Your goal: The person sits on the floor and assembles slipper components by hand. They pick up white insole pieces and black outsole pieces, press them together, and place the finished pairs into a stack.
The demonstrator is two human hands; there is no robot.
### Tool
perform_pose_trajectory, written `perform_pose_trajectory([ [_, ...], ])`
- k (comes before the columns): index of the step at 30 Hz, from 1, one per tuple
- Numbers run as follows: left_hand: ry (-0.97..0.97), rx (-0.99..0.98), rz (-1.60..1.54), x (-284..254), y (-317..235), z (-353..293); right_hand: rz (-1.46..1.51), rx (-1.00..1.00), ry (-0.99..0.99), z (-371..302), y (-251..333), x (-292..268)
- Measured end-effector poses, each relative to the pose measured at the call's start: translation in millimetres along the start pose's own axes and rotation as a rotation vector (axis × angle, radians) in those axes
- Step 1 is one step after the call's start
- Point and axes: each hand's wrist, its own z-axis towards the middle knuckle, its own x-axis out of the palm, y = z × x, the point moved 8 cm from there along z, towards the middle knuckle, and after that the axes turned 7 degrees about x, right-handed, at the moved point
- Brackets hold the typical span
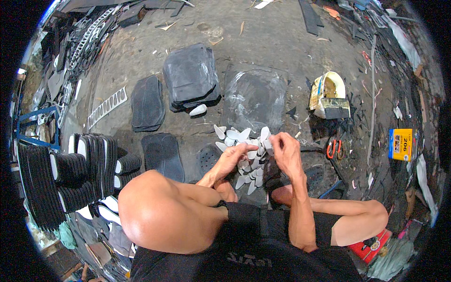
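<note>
A heap of small white teardrop-shaped pieces (256, 171) lies on the floor between my legs. My left hand (231, 160) is at the heap's left side, thumb and fingers drawn together and pointing right; what they grip, if anything, cannot be made out. On the right, my right hand (287, 152) is closed in a pinch, with a white teardrop-shaped piece (268, 144) at its fingertips. Just beyond the heap, a flat dark sheet (256, 98) smeared with white lies on the floor. One white pad (198, 110) rests by a stack of dark sheets (190, 75).
Black sole-shaped pieces (70, 181) stand in rows at left, near dark cut sheets (148, 103). Right of the smeared sheet sits a cut-open tub (324, 94) with a dark flat piece against it. Red-handled scissors (334, 149) and a yellow box (401, 144) lie farther right.
</note>
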Motion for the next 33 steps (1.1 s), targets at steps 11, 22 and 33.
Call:
perform_pose_trajectory([
  [11,-0.14,0.886,0.889,2.1,-71.5,-35.1,-0.46,0.275,-0.448,3.6,-39.1,-130.9],
  [22,-0.882,0.502,0.309,-120.8,-46.8,-64.5,-0.09,-0.324,0.23,45.7,52.0,160.4],
  [33,-0.353,0.661,1.347,-50.1,-78.1,-14.3,0.245,-0.037,0.418,50.2,27.2,125.3],
])
